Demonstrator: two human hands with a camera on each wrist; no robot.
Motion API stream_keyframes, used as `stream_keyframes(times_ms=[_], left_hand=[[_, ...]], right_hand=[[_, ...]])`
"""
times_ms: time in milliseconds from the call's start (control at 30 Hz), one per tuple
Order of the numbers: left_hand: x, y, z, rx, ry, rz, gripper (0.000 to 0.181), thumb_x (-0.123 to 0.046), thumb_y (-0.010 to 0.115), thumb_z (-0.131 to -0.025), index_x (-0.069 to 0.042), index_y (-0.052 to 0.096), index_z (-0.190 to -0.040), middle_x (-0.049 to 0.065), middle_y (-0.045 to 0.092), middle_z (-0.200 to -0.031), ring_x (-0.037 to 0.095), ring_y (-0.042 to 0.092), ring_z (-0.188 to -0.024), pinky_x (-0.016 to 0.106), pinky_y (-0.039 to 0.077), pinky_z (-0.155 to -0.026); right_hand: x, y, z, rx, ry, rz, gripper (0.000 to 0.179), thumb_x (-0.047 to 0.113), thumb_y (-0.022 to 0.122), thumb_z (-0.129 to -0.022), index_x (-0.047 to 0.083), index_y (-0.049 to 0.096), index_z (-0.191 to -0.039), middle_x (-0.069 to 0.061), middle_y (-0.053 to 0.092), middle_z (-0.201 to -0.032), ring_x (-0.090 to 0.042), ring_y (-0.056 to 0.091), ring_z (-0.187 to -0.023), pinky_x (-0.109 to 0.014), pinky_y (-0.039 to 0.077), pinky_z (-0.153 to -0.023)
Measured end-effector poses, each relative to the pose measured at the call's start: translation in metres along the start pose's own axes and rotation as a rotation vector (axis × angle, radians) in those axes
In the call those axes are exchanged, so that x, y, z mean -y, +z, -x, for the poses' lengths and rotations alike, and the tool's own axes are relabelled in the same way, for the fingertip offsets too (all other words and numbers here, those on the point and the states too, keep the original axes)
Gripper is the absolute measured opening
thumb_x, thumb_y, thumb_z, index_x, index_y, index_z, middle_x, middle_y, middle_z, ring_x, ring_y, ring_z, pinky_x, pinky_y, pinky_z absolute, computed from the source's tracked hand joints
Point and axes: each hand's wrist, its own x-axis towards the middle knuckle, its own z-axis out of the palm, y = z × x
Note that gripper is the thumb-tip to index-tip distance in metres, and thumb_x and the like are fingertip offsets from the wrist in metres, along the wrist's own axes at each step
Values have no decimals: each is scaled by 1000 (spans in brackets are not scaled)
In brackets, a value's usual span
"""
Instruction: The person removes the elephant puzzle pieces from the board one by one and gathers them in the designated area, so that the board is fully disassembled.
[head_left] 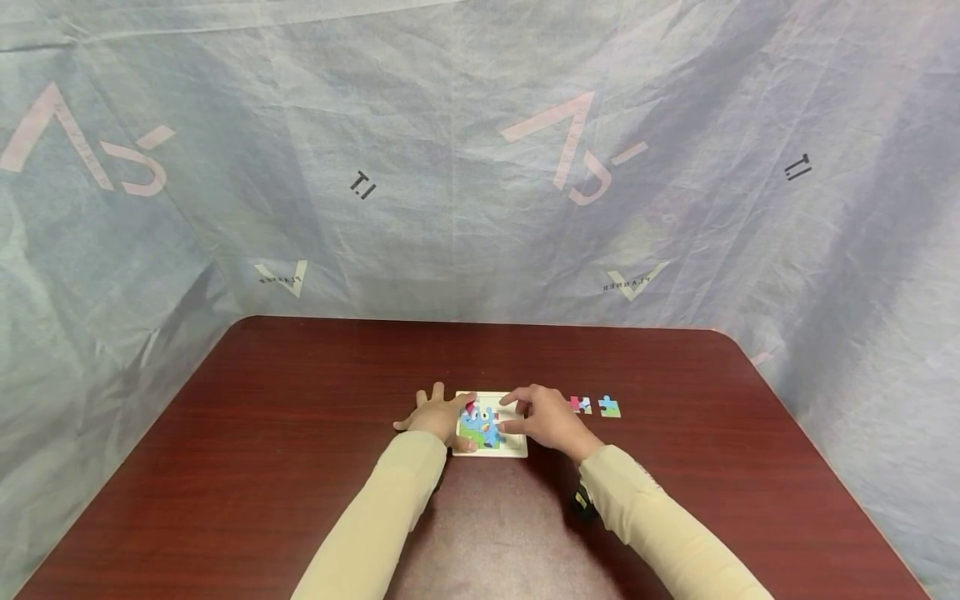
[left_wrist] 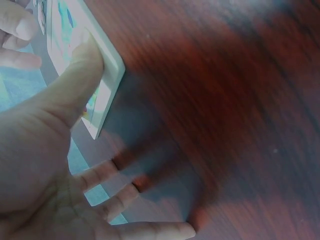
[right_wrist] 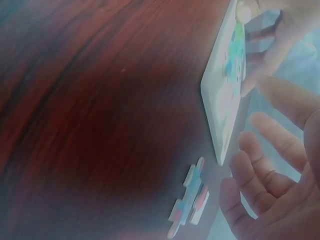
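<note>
A small jigsaw board with a pale frame lies flat on the table. Colourful joined pieces in blue, green and red fill its left part, while its right part shows pale backing. My left hand rests at the board's left side, fingers spread; in the left wrist view its thumb lies across the frame. Over the right part hovers my right hand, thumb and fingers apart with nothing between them. In the right wrist view, its fingers are loosely bent beside the board.
To the right of the board lie loose jigsaw pieces: a blue and green one and red and white ones, partly behind my right hand. A dark item shows under my right cuff. Grey printed cloth hangs behind the reddish-brown table.
</note>
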Motion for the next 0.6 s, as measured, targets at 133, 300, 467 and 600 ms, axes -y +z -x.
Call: stream_keyframes(times_ms=[133, 300, 467, 600], left_hand=[[0, 0, 0, -2, 1, 0, 87, -30, 87, -80, -28, 44, -156, 20, 20, -164, 47, 16, -149, 83, 33, -95], [1, 0, -2, 3, 2, -8, 87, -31, 87, -80, -28, 44, -156, 20, 20, -164, 47, 16, -149, 83, 33, -95], [0, 0, -1, 4, 1, -22, 87, -33, 87, -80, -29, 44, -156, 20, 21, -163, 47, 17, -148, 82, 33, -95], [0, 0, -1, -2, 2, -25, 87, -32, 88, -79, -29, 45, -155, 20, 22, -162, 47, 19, -147, 82, 34, -94]], right_hand=[[4, 3, -3, 9, 7, 38, 28, 17, 87, -82, 8, 77, -108, -5, 62, -86, -16, 53, -73, -31, 46, -62], [7, 7, -8, 21, 29, 72, 30, 18, 88, -82, 11, 77, -109, -6, 63, -90, -16, 56, -75, -33, 48, -63], [10, 8, -11, 35, 28, 102, 33, 19, 88, -81, 11, 77, -111, -6, 63, -92, -17, 57, -78, -35, 50, -66], [12, 9, -14, 67, 37, 110, 35, 20, 88, -82, 11, 77, -114, -6, 62, -92, -17, 55, -81, -35, 48, -67]])
